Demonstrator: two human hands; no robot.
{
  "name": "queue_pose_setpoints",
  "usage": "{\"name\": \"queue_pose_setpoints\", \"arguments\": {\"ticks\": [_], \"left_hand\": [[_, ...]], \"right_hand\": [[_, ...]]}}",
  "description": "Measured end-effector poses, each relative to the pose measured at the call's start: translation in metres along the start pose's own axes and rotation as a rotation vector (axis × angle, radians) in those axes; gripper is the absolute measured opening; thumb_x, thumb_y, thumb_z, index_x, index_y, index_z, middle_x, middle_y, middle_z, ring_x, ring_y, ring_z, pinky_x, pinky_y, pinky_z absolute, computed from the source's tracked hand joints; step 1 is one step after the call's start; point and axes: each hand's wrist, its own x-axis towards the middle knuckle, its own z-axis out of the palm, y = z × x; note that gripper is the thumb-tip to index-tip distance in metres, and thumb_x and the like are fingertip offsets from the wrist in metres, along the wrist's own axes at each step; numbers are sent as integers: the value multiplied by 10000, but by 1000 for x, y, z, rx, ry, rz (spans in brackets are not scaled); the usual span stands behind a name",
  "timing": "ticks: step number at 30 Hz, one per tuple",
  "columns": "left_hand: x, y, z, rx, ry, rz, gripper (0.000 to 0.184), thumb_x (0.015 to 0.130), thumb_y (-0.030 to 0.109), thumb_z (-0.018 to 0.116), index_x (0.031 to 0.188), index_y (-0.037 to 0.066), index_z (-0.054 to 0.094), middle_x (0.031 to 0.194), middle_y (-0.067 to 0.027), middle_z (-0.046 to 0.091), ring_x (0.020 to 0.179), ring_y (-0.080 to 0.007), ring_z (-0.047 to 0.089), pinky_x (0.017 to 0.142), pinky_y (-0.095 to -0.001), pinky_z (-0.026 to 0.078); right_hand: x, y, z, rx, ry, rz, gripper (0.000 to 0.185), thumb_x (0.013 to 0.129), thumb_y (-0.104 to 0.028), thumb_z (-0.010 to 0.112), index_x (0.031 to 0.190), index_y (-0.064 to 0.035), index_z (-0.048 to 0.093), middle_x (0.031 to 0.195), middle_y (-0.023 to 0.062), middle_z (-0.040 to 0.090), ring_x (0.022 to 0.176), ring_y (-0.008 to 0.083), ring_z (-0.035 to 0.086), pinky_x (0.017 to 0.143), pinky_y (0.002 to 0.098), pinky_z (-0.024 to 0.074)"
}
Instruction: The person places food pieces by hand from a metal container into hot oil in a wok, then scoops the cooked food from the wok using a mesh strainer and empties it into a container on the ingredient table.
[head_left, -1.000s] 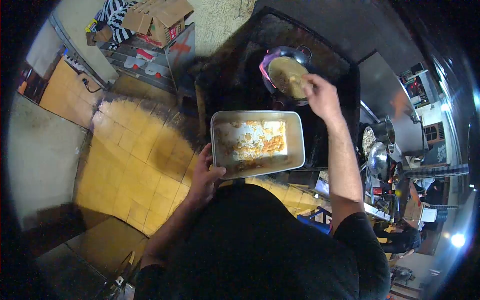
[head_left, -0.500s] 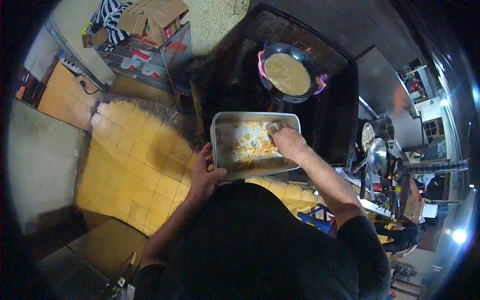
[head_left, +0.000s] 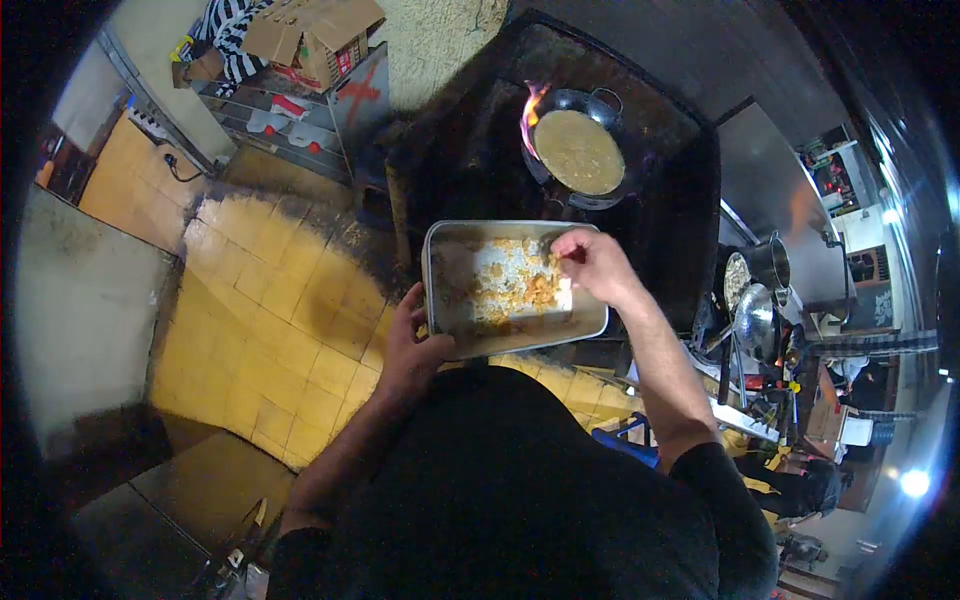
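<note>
A rectangular metal pan [head_left: 465, 345] is held in front of me, with orange-brown crumbs [head_left: 540, 288] scattered over its bottom. My left hand [head_left: 415, 350] grips its left wall, thumb on the near side. Over the pan's right part, my right hand [head_left: 600, 268] has its fingers pinched together; what they hold, if anything, is too small to name. Below those fingers lies a small whitish piece [head_left: 565, 292]. Beyond the pan, a wok [head_left: 612, 120] of pale, yellowish-brown liquid [head_left: 578, 150] stands on the stove.
Flame [head_left: 530, 120] rises at the wok's left side, on the dark stove [head_left: 660, 230]. Pots and a metal strainer [head_left: 757, 315] stand to the right. A cardboard box [head_left: 315, 45] sits on a shelf at upper left. Another person [head_left: 800, 485] is at far right.
My right hand has lifted slightly and shifted right, fingers curling near the pan's far right side. The pale thing seen at its fingertips before no longer shows there. My left hand keeps its grip.
</note>
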Motion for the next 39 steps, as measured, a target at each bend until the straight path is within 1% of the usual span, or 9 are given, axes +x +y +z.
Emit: {"name": "queue_pose_setpoints", "arguments": {"ticks": [4, 6, 7, 11, 20, 28, 33, 35, 39], "left_hand": [[1, -8, 1, -30, 2, -6, 914, 707, 12, 622, 1505, 33, 176, 1331, -198, 426, 1152, -301, 537, 874, -384, 540], [3, -9, -1, 5, -10, 1, 916, 708, 9, 621, 1507, 38, 173, 1335, -195, 422, 1160, -302, 535, 890, -386, 536], [4, -9, -2, 39, -20, 10, 918, 709, 6, 619, 1508, 43, 170, 1338, -193, 417, 1167, -303, 532, 906, -389, 531], [1, -2, 7, 14, -33, 28, 907, 717, 7, 614, 1509, 49, 174, 1349, -189, 411, 1175, -302, 530, 938, -395, 520], [7, -10, 19, -28, 38, -20, 921, 707, -10, 614, 1510, 49, 168, 1366, -191, 405, 1196, -301, 522, 958, -410, 508], [18, -19, 33, -37, -17, 22, 934, 688, 22, 631, 1503, 35, 173, 1357, -186, 417, 1199, -292, 518, 957, -416, 509], [22, -24, 41, -79, -11, 54, 946, 679, 21, 635, 1504, 28, 172, 1318, -180, 454, 1191, -285, 520, 957, -414, 508], [26, -26, 38, -83, 4, 57, 950, 676, 18, 636, 1505, 27, 172, 1306, -179, 464, 1186, -283, 522, 956, -412, 508], [30, -34, 32, 69, 26, 76, 944, 675, -8, 636, 1503, 34, 187, 1299, -180, 470, 1187, -282, 521, 959, -412, 505]], "right_hand": [[-10, -1, -11, -128, 63, -161, 217, 835, 62, 600, 1008, -20, 702, 875, 84, 705, 749, 121, 653, 677, 278, 536], [-13, -4, 0, -284, 18, -172, 187, 821, 39, 631, 959, -46, 726, 910, 145, 711, 772, 182, 686, 721, 295, 535], [-13, -4, 8, -350, -1, -173, 174, 792, 2, 631, 927, -65, 718, 881, 202, 684, 841, 337, 673, 775, 390, 529], [-10, 26, 36, -628, -104, -246, 205, 773, -6, 592, 948, -58, 686, 872, 218, 672, 897, 390, 650, 815, 463, 520], [-6, -5, -28, -366, -123, -153, 124, 778, -34, 668, 899, -52, 690, 860, 142, 705, 819, 279, 691, 746, 360, 538], [37, -44, -101, -427, 564, -237, 81, 834, -82, 688, 850, -3, 681, 881, 143, 713, 771, 229, 697, 702, 337, 536], [1, -17, -46, -805, -298, -164, 178, 757, -79, 682, 932, -89, 708, 906, 163, 699, 875, 343, 679, 794, 396, 550], [-3, 10, -13, -985, -431, -85, 185, 775, -13, 579, 913, 19, 698, 933, 228, 686, 921, 369, 679, 834, 439, 551], [1, 40, -4, -968, -420, -135, 190, 794, -13, 566, 926, 9, 700, 912, 230, 689, 898, 378, 683, 823, 455, 555]]}}
